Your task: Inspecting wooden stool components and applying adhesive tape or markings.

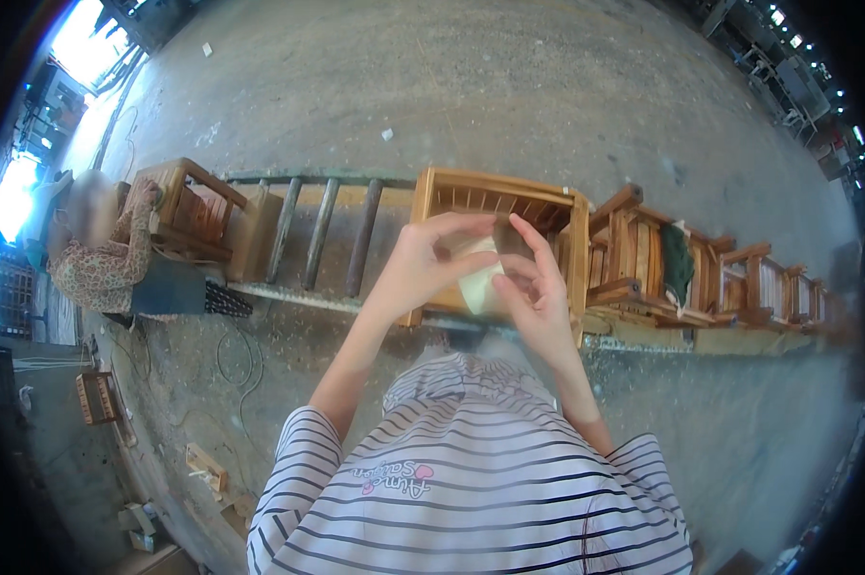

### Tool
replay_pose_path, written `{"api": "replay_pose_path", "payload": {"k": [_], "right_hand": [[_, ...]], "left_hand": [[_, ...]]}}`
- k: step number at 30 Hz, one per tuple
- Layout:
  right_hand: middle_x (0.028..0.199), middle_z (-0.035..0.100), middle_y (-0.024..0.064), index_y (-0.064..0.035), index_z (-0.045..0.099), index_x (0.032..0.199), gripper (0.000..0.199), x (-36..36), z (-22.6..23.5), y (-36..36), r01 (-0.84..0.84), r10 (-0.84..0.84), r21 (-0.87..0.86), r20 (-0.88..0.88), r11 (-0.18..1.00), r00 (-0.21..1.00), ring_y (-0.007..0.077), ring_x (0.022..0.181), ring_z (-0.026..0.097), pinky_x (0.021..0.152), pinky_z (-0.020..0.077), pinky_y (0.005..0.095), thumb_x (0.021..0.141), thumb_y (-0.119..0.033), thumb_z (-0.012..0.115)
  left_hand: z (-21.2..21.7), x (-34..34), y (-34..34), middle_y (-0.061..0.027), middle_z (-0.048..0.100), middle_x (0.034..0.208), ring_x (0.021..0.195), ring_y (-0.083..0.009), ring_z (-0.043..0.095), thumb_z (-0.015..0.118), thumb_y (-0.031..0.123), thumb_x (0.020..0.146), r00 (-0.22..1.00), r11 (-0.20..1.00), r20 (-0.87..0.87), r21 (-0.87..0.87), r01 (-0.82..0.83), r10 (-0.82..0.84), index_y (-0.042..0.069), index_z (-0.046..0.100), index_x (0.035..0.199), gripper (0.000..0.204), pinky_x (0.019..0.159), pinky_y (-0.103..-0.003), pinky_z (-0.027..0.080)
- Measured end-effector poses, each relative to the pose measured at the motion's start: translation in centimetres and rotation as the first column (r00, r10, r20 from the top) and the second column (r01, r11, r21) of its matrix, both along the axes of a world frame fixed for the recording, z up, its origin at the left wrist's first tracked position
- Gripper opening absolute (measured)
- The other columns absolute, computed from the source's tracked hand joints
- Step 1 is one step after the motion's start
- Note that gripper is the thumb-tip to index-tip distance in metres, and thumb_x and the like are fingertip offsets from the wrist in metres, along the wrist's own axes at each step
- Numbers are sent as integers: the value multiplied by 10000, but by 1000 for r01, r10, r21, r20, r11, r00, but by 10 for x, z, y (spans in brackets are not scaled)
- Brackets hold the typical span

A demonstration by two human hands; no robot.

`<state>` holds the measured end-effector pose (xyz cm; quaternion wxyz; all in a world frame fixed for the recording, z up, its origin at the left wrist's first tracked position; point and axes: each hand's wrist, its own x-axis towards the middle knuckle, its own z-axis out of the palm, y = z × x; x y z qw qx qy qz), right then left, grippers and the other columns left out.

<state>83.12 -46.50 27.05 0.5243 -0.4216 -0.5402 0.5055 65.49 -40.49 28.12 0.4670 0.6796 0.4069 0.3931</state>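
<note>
In front of my body, my left hand (418, 264) and my right hand (538, 297) hold a small pale yellow-white sheet (480, 287) between them. Thumb and fingers of each hand close on it; whether it is paper, sandpaper or cloth I cannot tell. Just beneath them stands a wooden frame with slats (499, 179), likely a chair, on a roller conveyor (320, 233). My hands hide part of its middle.
Left along the conveyor, a co-worker (102, 254) touches another wooden chair (188, 211). To the right, several wooden chairs (634, 254) stand in a row, one with a dark green cloth (677, 259) on it. Cables (245, 364) and a small crate (97, 398) lie on the floor.
</note>
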Motion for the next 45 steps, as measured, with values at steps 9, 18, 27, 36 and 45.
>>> {"api": "replay_pose_path", "payload": {"k": [9,18,27,36,45], "right_hand": [[1037,678,172,-49,366,1450,539,-29,-64,-36,-45,137,-348,243,936,960,242,939,687,858,514,341,932,-14,511],[1062,670,209,-58,388,1438,508,-44,-126,-41,-66,248,-516,291,854,924,316,1000,685,892,510,369,945,-34,510],[1107,646,228,-90,487,1378,437,-60,-180,-50,27,222,-612,327,791,919,335,1023,656,864,513,373,946,-68,553],[926,694,152,-20,632,1086,162,-46,-232,-50,136,122,-621,354,772,927,181,815,688,737,526,305,932,-58,600],[748,651,154,13,607,924,123,-60,-238,-49,213,142,-597,490,774,860,189,654,641,618,483,319,935,-109,617]], "left_hand": [[-124,-17,-53,-95,703,989,886,-107,638,714,95,877,982,885,45,-441,-145,183,-50,704,1012,198,722,-226,513],[-193,-35,-84,-102,692,1021,889,-115,641,703,116,888,956,723,36,-663,-194,290,-23,713,995,176,673,-242,518],[-209,-42,-96,-57,640,996,1018,-193,589,670,76,868,926,872,-327,-376,-313,191,73,639,902,47,889,-343,312],[-233,-37,-101,-35,653,984,999,-209,599,719,104,822,923,868,-327,-376,-324,203,94,639,891,106,859,-359,327],[-268,-39,-90,17,658,870,986,-203,576,817,198,707,879,838,-379,-342,-425,291,124,688,757,157,840,-380,320]]}}
